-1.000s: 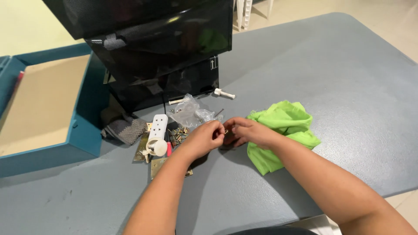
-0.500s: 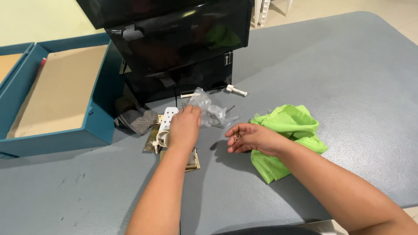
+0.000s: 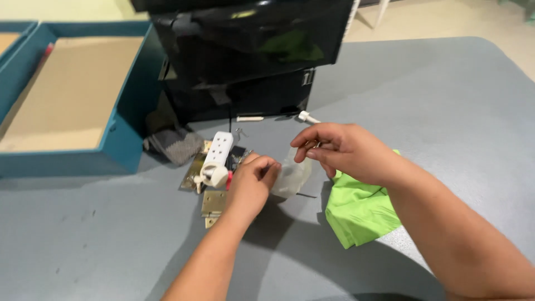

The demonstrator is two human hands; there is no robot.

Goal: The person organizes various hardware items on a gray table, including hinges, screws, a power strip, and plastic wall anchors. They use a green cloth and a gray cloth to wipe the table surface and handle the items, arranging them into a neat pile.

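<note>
The left hand pinches the near edge of a crinkled clear plastic bag lying on the grey table, seemingly to hold it steady. Above the bag's far end, the right hand has its fingers nipped narrowly together, perhaps on something small, though that is unclear. Soft green cloth lies right; flat brass hinges and a white power strip left.
</note>
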